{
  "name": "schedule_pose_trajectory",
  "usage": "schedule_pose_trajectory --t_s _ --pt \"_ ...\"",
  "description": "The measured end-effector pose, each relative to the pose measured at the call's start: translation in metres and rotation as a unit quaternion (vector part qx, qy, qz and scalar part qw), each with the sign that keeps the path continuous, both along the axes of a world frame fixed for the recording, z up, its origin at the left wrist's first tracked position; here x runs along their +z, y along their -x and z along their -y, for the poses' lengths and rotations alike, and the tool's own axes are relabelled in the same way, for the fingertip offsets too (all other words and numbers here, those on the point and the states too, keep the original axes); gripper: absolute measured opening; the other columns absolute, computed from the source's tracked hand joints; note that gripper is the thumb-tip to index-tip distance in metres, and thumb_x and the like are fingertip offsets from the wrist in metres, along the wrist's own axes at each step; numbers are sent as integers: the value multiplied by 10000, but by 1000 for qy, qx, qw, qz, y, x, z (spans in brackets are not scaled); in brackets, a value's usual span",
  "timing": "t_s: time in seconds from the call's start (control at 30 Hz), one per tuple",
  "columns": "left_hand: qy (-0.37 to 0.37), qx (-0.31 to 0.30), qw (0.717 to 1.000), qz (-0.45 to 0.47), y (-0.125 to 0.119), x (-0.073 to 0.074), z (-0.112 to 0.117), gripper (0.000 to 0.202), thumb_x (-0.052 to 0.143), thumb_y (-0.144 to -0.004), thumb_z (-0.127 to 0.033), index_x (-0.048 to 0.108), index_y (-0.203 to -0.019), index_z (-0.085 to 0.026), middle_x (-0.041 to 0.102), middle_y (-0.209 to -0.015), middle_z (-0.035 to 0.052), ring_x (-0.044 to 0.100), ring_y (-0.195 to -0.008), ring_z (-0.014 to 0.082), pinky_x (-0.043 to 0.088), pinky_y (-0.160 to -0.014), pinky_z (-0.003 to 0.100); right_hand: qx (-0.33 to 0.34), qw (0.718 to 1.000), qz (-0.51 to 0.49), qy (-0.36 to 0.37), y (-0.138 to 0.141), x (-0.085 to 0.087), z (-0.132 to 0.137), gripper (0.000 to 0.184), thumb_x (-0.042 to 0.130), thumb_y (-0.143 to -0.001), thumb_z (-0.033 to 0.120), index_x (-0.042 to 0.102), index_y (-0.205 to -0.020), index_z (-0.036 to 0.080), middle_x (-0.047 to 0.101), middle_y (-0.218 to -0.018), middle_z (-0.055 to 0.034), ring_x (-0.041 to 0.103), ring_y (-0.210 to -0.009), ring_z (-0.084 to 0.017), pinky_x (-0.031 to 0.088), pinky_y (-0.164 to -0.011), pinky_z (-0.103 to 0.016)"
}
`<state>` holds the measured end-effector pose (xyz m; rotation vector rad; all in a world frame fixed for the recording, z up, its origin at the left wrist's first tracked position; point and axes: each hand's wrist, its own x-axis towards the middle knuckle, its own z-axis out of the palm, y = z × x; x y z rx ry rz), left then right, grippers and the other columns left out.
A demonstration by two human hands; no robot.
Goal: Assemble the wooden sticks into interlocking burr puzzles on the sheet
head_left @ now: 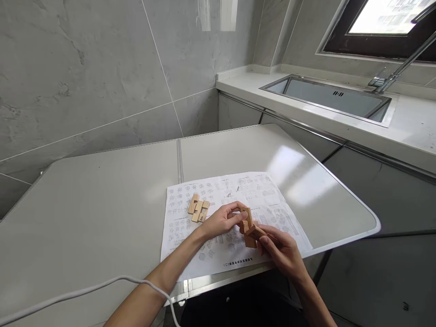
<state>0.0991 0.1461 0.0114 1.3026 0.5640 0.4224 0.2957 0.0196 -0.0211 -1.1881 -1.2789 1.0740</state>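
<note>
Both hands hold wooden puzzle pieces, partly fitted together, just above a printed paper sheet. My left hand (229, 218) comes in from the left, its thumb and fingers closed on an upright wooden puzzle piece (250, 218). On the right, my right hand (281, 250) grips a crosswise wooden piece (258, 232) between thumb and fingers. Part of the assembly is hidden by the fingers. More notched wooden pieces (198, 209) lie close together on the sheet, left of my left hand; one bears a printed 3.
The printed instruction sheet (190, 240), full of small diagrams, covers the front of a folding table (102, 204). A white cable (85, 290) crosses my left forearm. Behind right are a counter (238, 81) with a sink (327, 100) and a faucet (388, 81).
</note>
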Motion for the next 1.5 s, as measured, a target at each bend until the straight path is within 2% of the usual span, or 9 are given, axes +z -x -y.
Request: schedule_pose_trajectory --t_s 0.1,0.27,0.47,0.6,0.7,0.97,1.23,1.4,1.5 --pt "-2 -8 1000 -4 1 0 0 345 666 -1012 -526 657 -1086 -189 681 -903 55 636 -823 186 511 -821 352 19 1000 10 3 2 5 -1 321 652 -1041 448 812 -1193 214 726 -730 -29 655 -586 -172 560 -592 -292" --pt "0 -12 1000 -5 1 -2 0 335 671 -1013 -520 666 -1099 -197 689 -908 53 647 -825 183 511 -828 347 23 1000 8 8 3 6 -2 291 644 -1048 426 811 -1187 232 741 -780 -35 656 -602 -171 549 -578 -277" --pt "31 30 999 18 -2 -5 -1 361 684 -1005 -535 665 -1063 -179 678 -899 48 643 -791 169 523 -793 331 50 998 16 -21 0 10 -2 243 670 -1037 395 838 -1141 253 755 -738 -24 658 -580 -160 543 -573 -257" --pt "77 52 994 50 -3 -6 -3 389 697 -994 -551 622 -1011 -170 664 -862 32 646 -753 156 526 -751 305 62 997 30 -16 1 12 -2 246 668 -1039 390 845 -1149 258 819 -893 -58 673 -609 -162 560 -590 -266" --pt "84 65 993 53 -3 -7 -3 393 702 -992 -554 621 -1017 -170 684 -895 44 656 -764 155 535 -767 306 60 998 34 -9 2 13 -2 259 669 -1036 410 847 -1139 252 826 -922 -63 681 -615 -166 580 -607 -275" --pt "84 27 995 40 -2 -4 -2 423 740 -955 -576 656 -1050 -173 737 -1021 95 728 -909 215 564 -901 385 55 998 43 0 4 18 -3 269 677 -1027 430 850 -1115 243 790 -815 -45 689 -608 -173 596 -607 -278" --pt "102 5 994 36 0 -9 -4 439 719 -968 -586 672 -1047 -156 759 -1020 125 743 -867 214 581 -835 359 33 999 28 2 1 9 -1 270 730 -985 452 831 -1078 220 805 -828 -60 682 -561 -177 598 -569 -296" --pt "93 -5 995 37 0 -9 -3 411 700 -993 -559 669 -1057 -155 765 -1039 134 751 -872 216 592 -850 376 42 999 19 -2 0 10 -1 267 728 -989 448 831 -1069 215 824 -870 -76 703 -582 -182 600 -570 -294" --pt "92 -11 995 35 1 -7 -3 402 685 -1006 -551 667 -1082 -157 769 -1057 144 757 -892 222 599 -863 390 37 999 24 -4 0 10 -1 275 724 -990 456 834 -1068 216 820 -830 -70 696 -558 -181 588 -551 -289"
